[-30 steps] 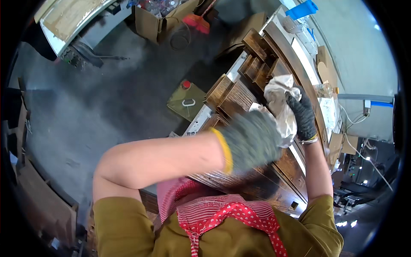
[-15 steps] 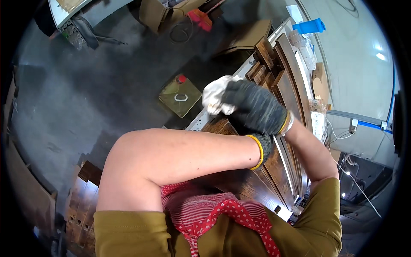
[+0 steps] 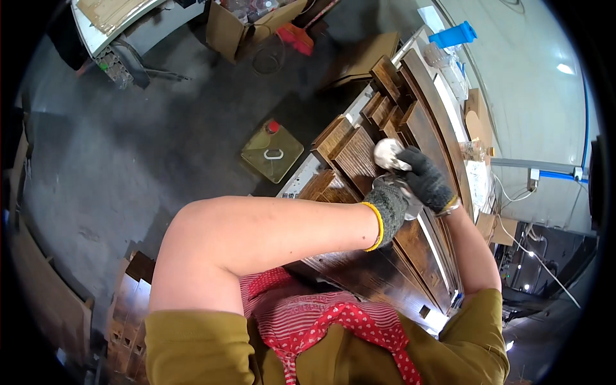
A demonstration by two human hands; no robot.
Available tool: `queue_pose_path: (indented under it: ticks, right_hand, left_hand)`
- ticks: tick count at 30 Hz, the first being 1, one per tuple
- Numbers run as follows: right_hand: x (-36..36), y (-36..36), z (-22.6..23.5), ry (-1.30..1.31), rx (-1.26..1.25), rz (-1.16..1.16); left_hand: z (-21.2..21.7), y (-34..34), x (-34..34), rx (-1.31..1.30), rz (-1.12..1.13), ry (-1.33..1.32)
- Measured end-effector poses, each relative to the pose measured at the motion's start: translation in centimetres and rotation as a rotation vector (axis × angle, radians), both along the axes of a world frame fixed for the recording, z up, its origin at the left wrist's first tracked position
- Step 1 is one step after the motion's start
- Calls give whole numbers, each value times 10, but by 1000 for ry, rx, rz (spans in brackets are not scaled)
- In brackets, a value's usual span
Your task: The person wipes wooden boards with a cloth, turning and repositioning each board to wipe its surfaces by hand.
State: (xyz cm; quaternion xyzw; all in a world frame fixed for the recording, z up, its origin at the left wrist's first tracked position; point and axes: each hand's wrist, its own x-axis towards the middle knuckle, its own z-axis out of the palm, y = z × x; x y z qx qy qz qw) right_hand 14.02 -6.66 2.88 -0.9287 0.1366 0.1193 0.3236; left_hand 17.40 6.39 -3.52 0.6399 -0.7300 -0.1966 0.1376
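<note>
My right hand (image 3: pixel 427 179), in a dark grey knit glove, is closed round a crumpled white cloth (image 3: pixel 389 154). The cloth hangs over brown wood-grain pieces. Close beside it, my left hand (image 3: pixel 389 208) wears a matching glove with a yellow cuff. It grips a clear plastic container (image 3: pixel 412 208), mostly hidden by the gloves, so its shape is hard to make out. Beneath both hands lie long dark brown boards (image 3: pixel 410 247), and a streaky brown panel (image 3: pixel 355 154) lies just left of the cloth.
Shorter brown wooden pieces (image 3: pixel 385 112) are stacked toward the far end. On the floor to the left stands a yellowish jerrycan (image 3: pixel 273 154) with a red cap. Cardboard boxes (image 3: pixel 362 58) are beyond. A blue container (image 3: pixel 454 35) lies by the wall at the right.
My right hand with the white cloth has moved right and nearer, down beside my left hand. The clear container and the panel under the cloth have come into view.
</note>
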Motion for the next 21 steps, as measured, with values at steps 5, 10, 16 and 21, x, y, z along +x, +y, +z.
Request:
queue_pose_path:
  ticks: [5, 10, 16, 21]
  right_hand:
    - [52, 2, 39, -102, -125, 111]
    - [112, 5, 5, -245, -158, 83]
    - [139, -23, 22, -500, 147, -436]
    - [164, 11, 2, -227, 54, -69]
  left_hand:
    - [16, -4, 17, 174, -169, -70]
    - [34, -4, 68, 200, -424, 99]
    - [5, 26, 68, -76, -120, 108]
    - [-3, 20, 63, -204, -108, 54]
